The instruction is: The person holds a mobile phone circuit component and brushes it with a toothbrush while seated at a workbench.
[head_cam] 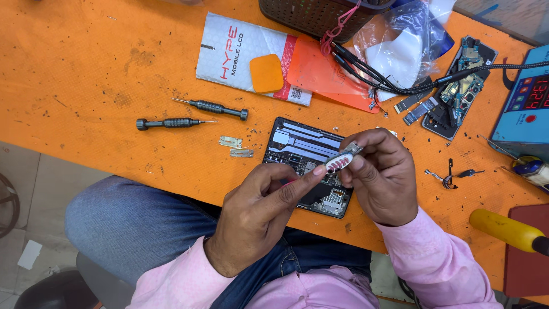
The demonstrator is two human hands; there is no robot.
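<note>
- A small oblong part [338, 162], pale with a row of dark red marks, sits just right of the frame's centre, raised above the bench so that both hands can work on it at eye line.
- The left hand [260, 214] pinches its lower end between thumb and forefinger; the right hand [380, 174] is clamped on the upper end, where a metal tip shows. The hands meet on the part, probably so that one steadies it while the other works.
- Directly under them lies an opened phone [303, 157], back cover off, flat on the orange bench [86, 86], close to the person's lap, likely for short reaches.
- Two small metal plates [235, 147] lie just left of the phone, set aside but near.
- Two dark precision screwdrivers [194, 114] lie left of centre, within the left hand's reach.
- At upper centre lies a white padded pouch [229, 51] with red and black print and a red band; an orange rounded square [266, 73] rests on it, a translucent orange sheet [326, 74] beside it.
- A second stripped phone [463, 86] lies at the upper right, black cables [400, 80] running beside it.
- A blue meter box [526, 97] with red digits is at the right edge; a yellow handle [503, 228] lies at the lower right.
</note>
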